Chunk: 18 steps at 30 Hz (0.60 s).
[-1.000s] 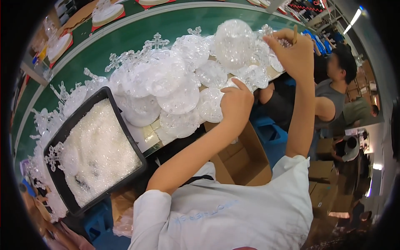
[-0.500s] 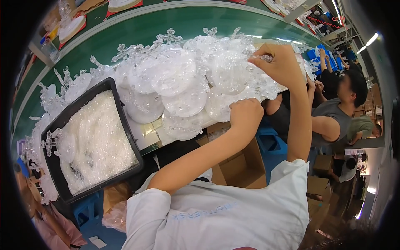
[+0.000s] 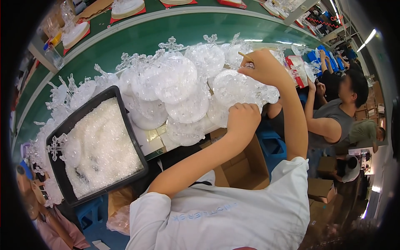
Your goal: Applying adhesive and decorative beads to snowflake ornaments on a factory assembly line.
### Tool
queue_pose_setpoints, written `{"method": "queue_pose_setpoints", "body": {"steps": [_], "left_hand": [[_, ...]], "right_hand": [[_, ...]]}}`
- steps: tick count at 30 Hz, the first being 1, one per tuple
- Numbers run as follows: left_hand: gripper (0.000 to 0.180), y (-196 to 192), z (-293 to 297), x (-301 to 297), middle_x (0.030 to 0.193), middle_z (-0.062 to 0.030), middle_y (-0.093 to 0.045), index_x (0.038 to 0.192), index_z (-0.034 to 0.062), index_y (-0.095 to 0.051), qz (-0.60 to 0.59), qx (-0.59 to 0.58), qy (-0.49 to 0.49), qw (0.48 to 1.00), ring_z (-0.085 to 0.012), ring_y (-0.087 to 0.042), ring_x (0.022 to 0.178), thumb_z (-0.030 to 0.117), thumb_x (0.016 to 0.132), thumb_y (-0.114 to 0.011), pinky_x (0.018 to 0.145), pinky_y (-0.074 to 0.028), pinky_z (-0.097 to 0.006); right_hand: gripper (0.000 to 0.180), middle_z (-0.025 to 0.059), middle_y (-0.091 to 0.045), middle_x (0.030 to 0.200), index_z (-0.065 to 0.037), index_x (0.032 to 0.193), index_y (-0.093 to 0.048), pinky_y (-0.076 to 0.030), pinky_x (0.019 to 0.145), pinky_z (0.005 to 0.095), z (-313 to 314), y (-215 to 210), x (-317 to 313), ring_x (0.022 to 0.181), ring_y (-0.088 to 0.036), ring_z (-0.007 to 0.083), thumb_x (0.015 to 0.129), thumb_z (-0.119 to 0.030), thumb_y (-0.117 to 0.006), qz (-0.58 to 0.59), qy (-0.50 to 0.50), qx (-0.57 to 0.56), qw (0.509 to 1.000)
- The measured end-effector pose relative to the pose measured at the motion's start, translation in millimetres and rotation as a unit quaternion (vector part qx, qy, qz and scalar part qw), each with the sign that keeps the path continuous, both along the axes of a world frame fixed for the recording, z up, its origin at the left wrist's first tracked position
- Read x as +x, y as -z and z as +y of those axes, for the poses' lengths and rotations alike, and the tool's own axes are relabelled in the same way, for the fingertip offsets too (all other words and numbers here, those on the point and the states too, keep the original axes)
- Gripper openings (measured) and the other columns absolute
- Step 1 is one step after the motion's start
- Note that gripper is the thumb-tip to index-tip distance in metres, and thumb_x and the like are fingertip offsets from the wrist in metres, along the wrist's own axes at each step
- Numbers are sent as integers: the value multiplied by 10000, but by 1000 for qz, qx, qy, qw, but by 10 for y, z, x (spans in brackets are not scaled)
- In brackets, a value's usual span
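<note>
My left hand [image 3: 243,121] is closed at the near edge of a clear ornament [image 3: 233,87] with a round, glittery disc; its fingertips are hidden behind the knuckles. Above that piece, my right hand [image 3: 264,68] pinches a thin tan stick [image 3: 245,55], whose end pokes out past the fingers toward the left. The stick's other end cannot be seen. Many similar clear ornaments [image 3: 177,79] with white discs and cross-shaped tops lie heaped and overlapping to the left of my hands.
A black tray [image 3: 139,160] of clear glittering granules [image 3: 104,146] stands at left, one cross ornament [image 3: 56,146] over its edge. Beneath the table edge is an open cardboard box [image 3: 246,166]. A co-worker [image 3: 333,116] sits at right beside blue trays. The green table [image 3: 137,39] stretches behind.
My right hand has lowered and moved slightly left, and the tan stick now shows. The round ornament by my left hand has shifted lower. The view has shifted a little.
</note>
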<state>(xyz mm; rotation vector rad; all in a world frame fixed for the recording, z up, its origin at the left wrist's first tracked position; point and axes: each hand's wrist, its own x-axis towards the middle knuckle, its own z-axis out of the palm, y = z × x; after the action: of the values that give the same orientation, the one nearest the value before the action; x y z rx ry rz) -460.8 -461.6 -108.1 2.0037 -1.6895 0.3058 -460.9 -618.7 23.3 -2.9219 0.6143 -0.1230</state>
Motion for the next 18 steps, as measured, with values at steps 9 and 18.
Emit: {"method": "queue_pose_setpoints", "body": {"steps": [9, 18], "left_hand": [[312, 33, 97, 85, 844, -115, -650, 981, 3, -655, -51, -42, 34, 997, -230, -614, 773, 148, 713, -721, 679, -477, -352], [274, -395, 813, 581, 952, -159, -659, 999, -11, -666, -129, -127, 118, 976, -295, -618, 860, 175, 798, -648, 868, -508, -424]], "right_hand": [[235, 166, -686, 704, -9, 863, -755, -481, 605, 378, 34, 157, 77, 607, -626, 280, 816, -234, -811, -58, -8, 13, 998], [309, 195, -704, 845, -6, 954, -728, -505, 724, 450, -60, 268, 132, 785, -654, 382, 844, -292, -774, -60, -60, -21, 996]]}}
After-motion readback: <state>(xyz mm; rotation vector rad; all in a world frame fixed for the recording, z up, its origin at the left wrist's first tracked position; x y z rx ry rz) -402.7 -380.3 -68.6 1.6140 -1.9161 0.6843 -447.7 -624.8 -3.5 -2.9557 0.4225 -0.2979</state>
